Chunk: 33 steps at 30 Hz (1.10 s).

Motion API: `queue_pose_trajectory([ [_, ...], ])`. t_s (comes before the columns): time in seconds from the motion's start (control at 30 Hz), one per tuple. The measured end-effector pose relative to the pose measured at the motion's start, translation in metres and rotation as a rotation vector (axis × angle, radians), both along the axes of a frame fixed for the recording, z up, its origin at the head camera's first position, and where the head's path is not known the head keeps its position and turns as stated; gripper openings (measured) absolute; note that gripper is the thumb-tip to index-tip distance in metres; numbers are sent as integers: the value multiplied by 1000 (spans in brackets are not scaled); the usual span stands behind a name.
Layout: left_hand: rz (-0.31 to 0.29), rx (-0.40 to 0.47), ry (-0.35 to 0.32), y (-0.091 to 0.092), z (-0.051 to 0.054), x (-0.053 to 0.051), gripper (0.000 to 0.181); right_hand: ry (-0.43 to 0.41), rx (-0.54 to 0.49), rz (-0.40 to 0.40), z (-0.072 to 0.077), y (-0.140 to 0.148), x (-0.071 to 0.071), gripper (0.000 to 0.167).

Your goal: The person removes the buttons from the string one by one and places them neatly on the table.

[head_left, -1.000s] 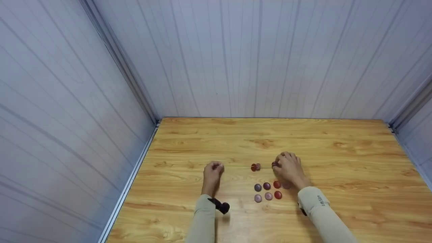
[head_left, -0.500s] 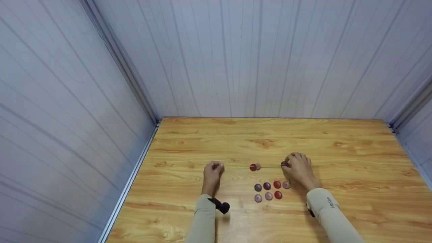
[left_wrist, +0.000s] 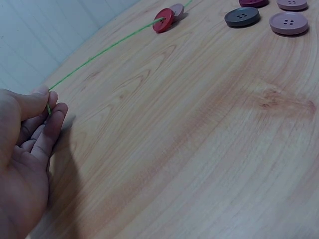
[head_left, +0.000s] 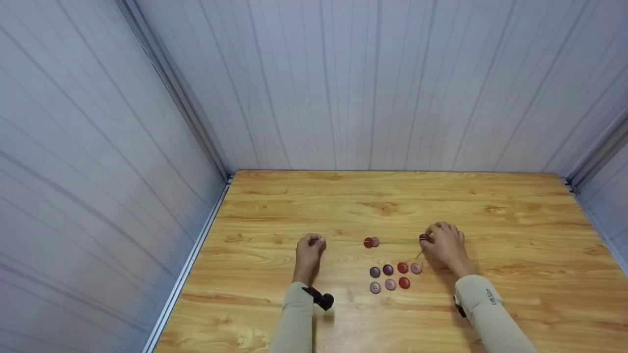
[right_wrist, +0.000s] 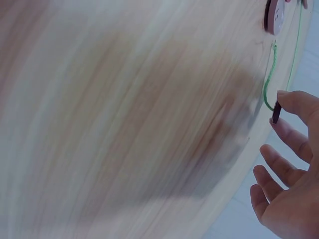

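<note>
A green string runs taut to the right from my left hand, which pinches its end between thumb and index finger. A red button and a pale pink button hang on the string side by side, tilted up near the tabletop. Farther right, my right hand pinches a dark button edge-on between thumb and index finger. At that button the string bends, and a slack tail curves away from it towards the table. The other right fingers are spread and loosely bent.
Several loose buttons lie in two rows between the hands, nearer the person, among them a grey button, a purple button and a red button. The wooden table meets a pale panel wall behind.
My right hand has slid to the right with the dark button, lengthening the string between it and the red and pink buttons. The slack tail now shows. The left hand has stayed still.
</note>
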<state>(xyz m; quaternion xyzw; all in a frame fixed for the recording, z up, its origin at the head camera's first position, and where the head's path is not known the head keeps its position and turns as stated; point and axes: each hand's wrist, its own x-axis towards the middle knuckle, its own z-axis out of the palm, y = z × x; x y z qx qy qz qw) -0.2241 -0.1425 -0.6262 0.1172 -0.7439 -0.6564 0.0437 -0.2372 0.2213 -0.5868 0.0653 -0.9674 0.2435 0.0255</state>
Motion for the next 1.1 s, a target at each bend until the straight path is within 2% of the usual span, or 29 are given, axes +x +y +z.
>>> queue_pose_trajectory([
  [0.3, 12, -50, 6, 0, 0, -2, 11, -11, 25, -29, 1, 13, 1, 28],
  [0.5, 9, -23, -14, 0, 2, -1, 11, -9, 14, -59, 0, 21, 3, 26],
  [0.73, 13, -43, -4, 0, 1, -1, 12, -28, -1, -80, -1, 27, 6, 27],
  [0.93, -18, -7, 6, -2, 0, -2, 17, -35, 5, -103, -3, 32, 6, 27],
  [1.0, -30, 8, 7, -1, 9, 3, 18, -31, 1, -109, -3, 33, 6, 27],
  [1.1, -34, 19, 5, -1, 10, 3, 18, -21, -6, -114, -4, 36, 7, 27],
])
